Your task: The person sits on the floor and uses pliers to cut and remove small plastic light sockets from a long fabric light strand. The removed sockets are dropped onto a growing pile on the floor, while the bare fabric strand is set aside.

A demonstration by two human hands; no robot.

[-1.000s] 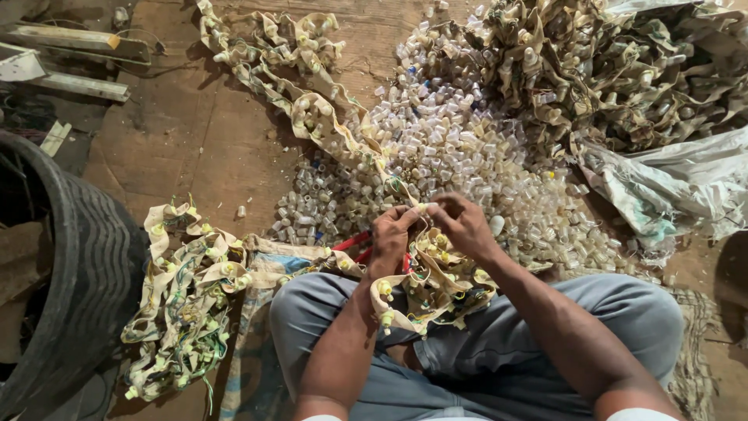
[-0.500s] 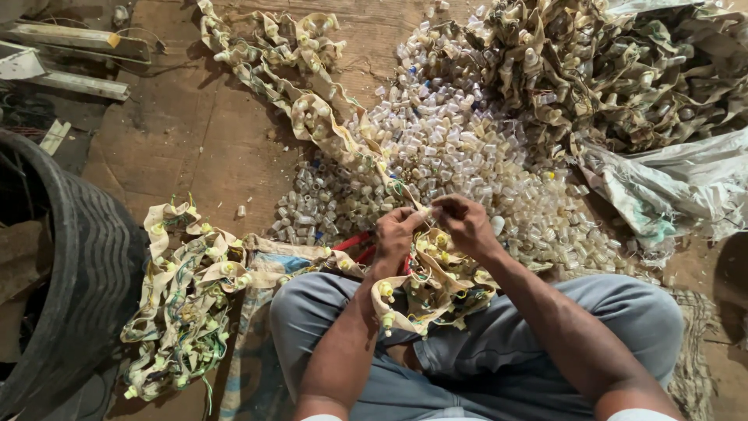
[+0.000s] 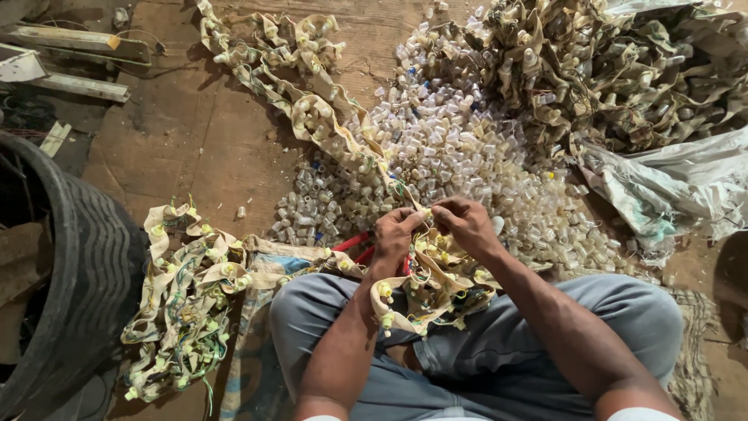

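I sit cross-legged in grey trousers on a dirt floor. A long cloth strip (image 3: pixel 312 117) studded with small yellowish caps runs from the top left down to my lap. My left hand (image 3: pixel 396 234) grips the strip just in front of my knees. My right hand (image 3: pixel 466 224) pinches the same strip right beside it, fingertips meeting the left hand's. A bunch of the strip (image 3: pixel 436 284) lies folded across my lap. Red handles of a tool (image 3: pixel 354 245) poke out under my left wrist.
A heap of small clear and yellowish plastic caps (image 3: pixel 460 164) spreads ahead of my hands. A big tangle of strips (image 3: pixel 600 70) fills the top right beside a white sack (image 3: pixel 678 187). Another pile of strips (image 3: pixel 187 304) lies left, next to a black tyre (image 3: pixel 86 273).
My hands have stayed together on the strip, with only small finger shifts. The heaps around me have not moved.
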